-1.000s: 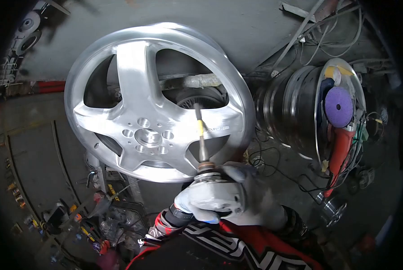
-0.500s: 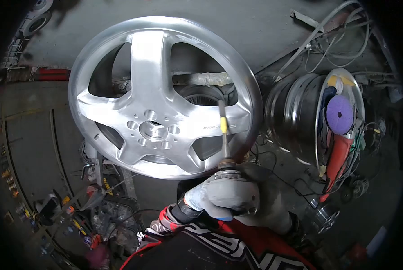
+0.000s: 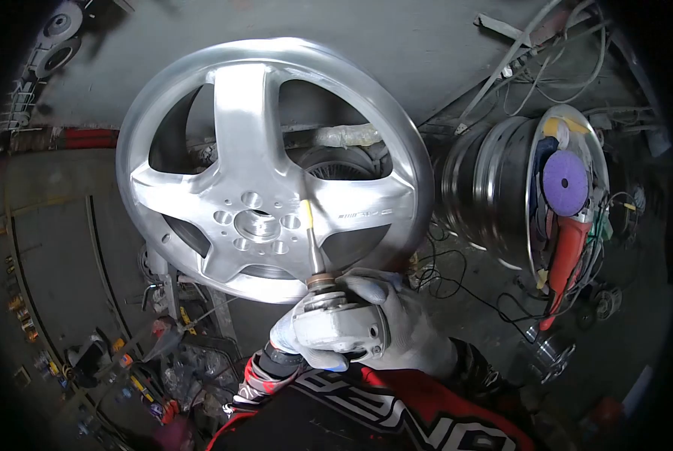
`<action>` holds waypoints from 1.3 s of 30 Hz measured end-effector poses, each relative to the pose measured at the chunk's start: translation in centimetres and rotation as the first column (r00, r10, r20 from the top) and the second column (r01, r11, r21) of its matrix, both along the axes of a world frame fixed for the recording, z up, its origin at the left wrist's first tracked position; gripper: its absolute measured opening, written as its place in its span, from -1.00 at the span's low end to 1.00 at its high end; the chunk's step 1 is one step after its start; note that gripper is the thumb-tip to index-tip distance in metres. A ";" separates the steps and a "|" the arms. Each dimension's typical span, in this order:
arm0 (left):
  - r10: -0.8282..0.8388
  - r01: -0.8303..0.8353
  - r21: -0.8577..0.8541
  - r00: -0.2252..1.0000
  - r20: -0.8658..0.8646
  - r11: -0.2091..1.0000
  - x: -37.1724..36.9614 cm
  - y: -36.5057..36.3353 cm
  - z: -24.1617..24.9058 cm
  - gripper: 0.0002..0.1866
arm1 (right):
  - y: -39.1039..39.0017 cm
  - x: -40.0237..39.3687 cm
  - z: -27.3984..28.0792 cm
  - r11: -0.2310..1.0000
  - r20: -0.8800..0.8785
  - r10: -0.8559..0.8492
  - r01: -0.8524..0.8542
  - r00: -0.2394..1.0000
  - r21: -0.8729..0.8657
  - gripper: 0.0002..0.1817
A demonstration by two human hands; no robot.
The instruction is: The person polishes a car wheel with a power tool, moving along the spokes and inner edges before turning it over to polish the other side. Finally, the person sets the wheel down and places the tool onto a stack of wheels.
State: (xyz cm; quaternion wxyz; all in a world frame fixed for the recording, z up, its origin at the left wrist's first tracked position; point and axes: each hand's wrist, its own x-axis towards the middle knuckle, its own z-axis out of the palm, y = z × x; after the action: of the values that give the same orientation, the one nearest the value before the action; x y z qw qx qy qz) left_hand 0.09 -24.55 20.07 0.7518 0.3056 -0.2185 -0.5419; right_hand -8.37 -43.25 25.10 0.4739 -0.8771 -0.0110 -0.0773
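A large silvery alloy wheel (image 3: 248, 128) faces me, its spokes bright and its centre ringed by lug holes. Both gloved hands grip a grey angle grinder (image 3: 340, 328) low in front of my chest. My left hand (image 3: 285, 331) is wrapped around its head from the left side, fingers partly hidden. My right hand (image 3: 408, 323) closes around the body from the right. From the grinder a slim shaft with a yellow band (image 3: 309, 214) points up across the wheel, its blurred tip overlapping the spoke right of the hub.
At right a second rim (image 3: 494, 192) lies on its side, with a red polisher (image 3: 568, 255) and its purple pad (image 3: 565, 183) in its open face. Black cords (image 3: 464, 282) trail below it. Tools and plastic bags (image 3: 193, 368) clutter the lower left; pale hoses hang upper right.
Both hands and the grinder have moved left, carrying the shaft tip from the outer part of the right spoke toward the hub. The wheel sits slightly lower in view.
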 end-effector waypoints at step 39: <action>-0.077 0.081 0.028 0.988 -0.133 0.996 -0.4 1.8 -2.0 -0.15 | 0.9 -0.7 -1.5 1.000 0.004 0.017 -0.017 1.000 0.004 -0.22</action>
State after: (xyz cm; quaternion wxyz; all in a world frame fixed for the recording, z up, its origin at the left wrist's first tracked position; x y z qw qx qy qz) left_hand -0.33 -22.75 18.11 0.7372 0.2728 -0.1711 -0.5940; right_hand -9.11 -42.31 23.57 0.4762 -0.8759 -0.0192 -0.0749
